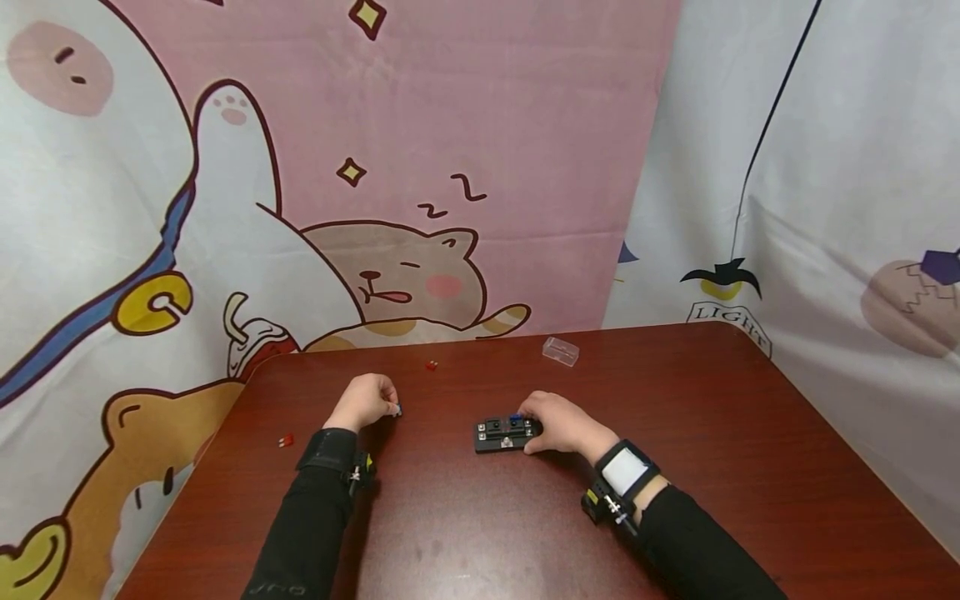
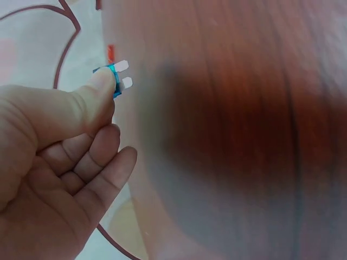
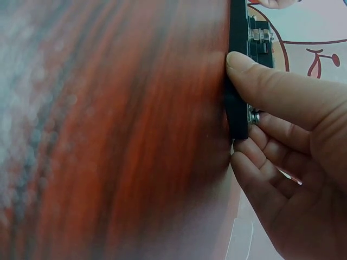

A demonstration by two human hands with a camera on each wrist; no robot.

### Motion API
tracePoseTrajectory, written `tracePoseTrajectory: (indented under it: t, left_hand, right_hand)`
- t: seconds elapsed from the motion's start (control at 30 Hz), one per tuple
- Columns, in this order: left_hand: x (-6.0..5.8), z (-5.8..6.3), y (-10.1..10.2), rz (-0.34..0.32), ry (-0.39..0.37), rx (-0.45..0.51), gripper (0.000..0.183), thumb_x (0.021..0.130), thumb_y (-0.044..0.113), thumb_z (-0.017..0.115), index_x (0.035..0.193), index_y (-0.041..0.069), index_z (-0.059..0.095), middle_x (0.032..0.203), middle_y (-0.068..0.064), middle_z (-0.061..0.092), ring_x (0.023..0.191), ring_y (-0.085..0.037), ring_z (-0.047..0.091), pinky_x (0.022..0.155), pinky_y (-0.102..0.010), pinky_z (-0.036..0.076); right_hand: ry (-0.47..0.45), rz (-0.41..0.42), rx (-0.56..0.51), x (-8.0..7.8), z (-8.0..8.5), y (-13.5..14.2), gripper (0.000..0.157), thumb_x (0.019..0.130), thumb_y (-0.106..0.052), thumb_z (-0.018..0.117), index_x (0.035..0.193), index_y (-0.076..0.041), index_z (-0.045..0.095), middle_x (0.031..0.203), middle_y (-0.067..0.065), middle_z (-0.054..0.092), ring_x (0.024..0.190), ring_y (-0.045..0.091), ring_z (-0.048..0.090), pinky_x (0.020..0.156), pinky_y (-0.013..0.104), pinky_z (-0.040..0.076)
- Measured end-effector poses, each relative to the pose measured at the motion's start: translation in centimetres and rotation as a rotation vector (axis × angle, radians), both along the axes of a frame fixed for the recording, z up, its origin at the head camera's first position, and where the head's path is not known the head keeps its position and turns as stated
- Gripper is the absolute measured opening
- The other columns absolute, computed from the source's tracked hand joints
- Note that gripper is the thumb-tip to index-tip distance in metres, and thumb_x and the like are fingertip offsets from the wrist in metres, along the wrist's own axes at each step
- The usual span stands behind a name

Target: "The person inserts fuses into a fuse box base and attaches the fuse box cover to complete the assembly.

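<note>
A blue blade fuse (image 2: pixel 116 81) with two pale metal prongs is pinched between the thumb and a finger of my left hand (image 1: pixel 366 402). That hand is just above the table, left of a black fuse block (image 1: pixel 491 444) with metal screw terminals. My right hand (image 1: pixel 564 427) grips the block at its right end, thumb on the near side, as the right wrist view shows. A small blue piece (image 1: pixel 515 417) shows on top of the block beside the right fingers. Part of the block is hidden by that hand.
One red blade fuse (image 1: pixel 286 440) lies left of the left forearm, and another small red piece (image 1: pixel 431 365) is near the back. A clear plastic box (image 1: pixel 561 351) sits by the far edge of the brown table (image 1: pixel 712 433). Printed cloth hangs behind.
</note>
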State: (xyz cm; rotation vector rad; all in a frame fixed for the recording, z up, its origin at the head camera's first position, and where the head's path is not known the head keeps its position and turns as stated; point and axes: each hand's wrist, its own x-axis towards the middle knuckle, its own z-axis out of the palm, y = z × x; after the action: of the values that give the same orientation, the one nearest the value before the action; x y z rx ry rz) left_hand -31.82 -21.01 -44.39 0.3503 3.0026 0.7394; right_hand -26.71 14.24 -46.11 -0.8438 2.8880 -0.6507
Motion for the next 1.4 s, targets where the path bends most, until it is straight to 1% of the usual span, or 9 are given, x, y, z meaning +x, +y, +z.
tracePoseTrajectory:
  t: [0.17,0.37,0.63,0.77,0.97,1.2,1.3,1.4]
  left_hand:
    - [0.1,0.7,1.1,-0.021,0.025,0.015,0.021,0.078,0.004,0.082,0.069,0.010,0.064,0.065,0.001,0.056,0.063,-0.019,0.051,0.062,-0.034,0.041]
    - [0.4,0.9,2.3,-0.069,0.062,0.048,0.019,0.077,0.003,0.081,0.070,0.009,0.064,0.065,0.003,0.057,0.062,-0.016,0.051,0.060,-0.032,0.042]
    - [0.9,1.5,4.1,-0.078,0.054,0.096,0.019,0.078,0.003,0.082,0.071,0.009,0.065,0.065,0.002,0.057,0.062,-0.017,0.051,0.061,-0.033,0.043]
    - [1.2,1.6,5.0,-0.096,0.063,0.106,0.019,0.078,0.004,0.082,0.071,0.010,0.065,0.066,0.003,0.058,0.062,-0.015,0.052,0.060,-0.032,0.044]
    - [1.7,1.7,6.7,-0.146,0.085,0.125,0.020,0.079,0.004,0.082,0.071,0.011,0.064,0.066,0.005,0.058,0.061,-0.013,0.051,0.060,-0.031,0.044]
    - [2.6,1.8,8.7,-0.164,0.079,0.143,0.020,0.080,0.005,0.081,0.072,0.012,0.064,0.066,0.005,0.057,0.061,-0.014,0.051,0.060,-0.032,0.044]
    - [2.9,1.8,9.5,-0.179,0.076,0.165,0.020,0.081,0.006,0.080,0.073,0.012,0.064,0.065,0.005,0.057,0.060,-0.014,0.050,0.059,-0.032,0.043]
    - [3.2,1.5,10.1,-0.205,0.096,0.175,0.021,0.081,0.005,0.080,0.072,0.012,0.063,0.065,0.006,0.056,0.059,-0.013,0.049,0.057,-0.031,0.042]
  right_hand:
    - [-0.003,0.000,-0.003,0.0,0.1,0.0,0.043,0.072,-0.023,0.089,0.107,-0.009,0.069,0.101,0.000,0.061,0.092,0.017,0.056,0.088,0.041,0.048]
    - [-0.005,-0.005,-0.002,0.1,0.1,-0.1,0.043,0.072,-0.022,0.090,0.107,-0.008,0.069,0.101,0.000,0.062,0.093,0.017,0.056,0.089,0.041,0.047]
    - [-0.018,-0.007,-0.010,0.0,0.3,-0.1,0.043,0.072,-0.022,0.089,0.108,-0.009,0.069,0.103,0.000,0.062,0.095,0.018,0.056,0.091,0.041,0.047]
    - [-0.003,0.002,-0.005,0.0,0.1,-0.1,0.043,0.072,-0.022,0.089,0.108,-0.009,0.069,0.102,-0.001,0.061,0.094,0.017,0.056,0.090,0.040,0.047]
    - [0.009,0.011,-0.002,-0.1,0.0,0.1,0.043,0.072,-0.022,0.089,0.107,-0.009,0.069,0.102,-0.001,0.061,0.094,0.016,0.057,0.089,0.040,0.047]
    - [0.002,0.009,-0.004,-0.1,-0.1,0.1,0.043,0.072,-0.023,0.089,0.108,-0.009,0.069,0.103,0.000,0.062,0.095,0.017,0.057,0.090,0.040,0.047]
    - [0.001,0.009,-0.005,0.0,0.0,0.0,0.043,0.073,-0.023,0.089,0.109,-0.009,0.069,0.104,0.000,0.062,0.095,0.017,0.057,0.091,0.040,0.047]
    - [0.006,0.010,-0.001,0.0,0.0,0.1,0.043,0.073,-0.023,0.089,0.108,-0.009,0.069,0.103,0.000,0.062,0.095,0.017,0.057,0.090,0.040,0.047]
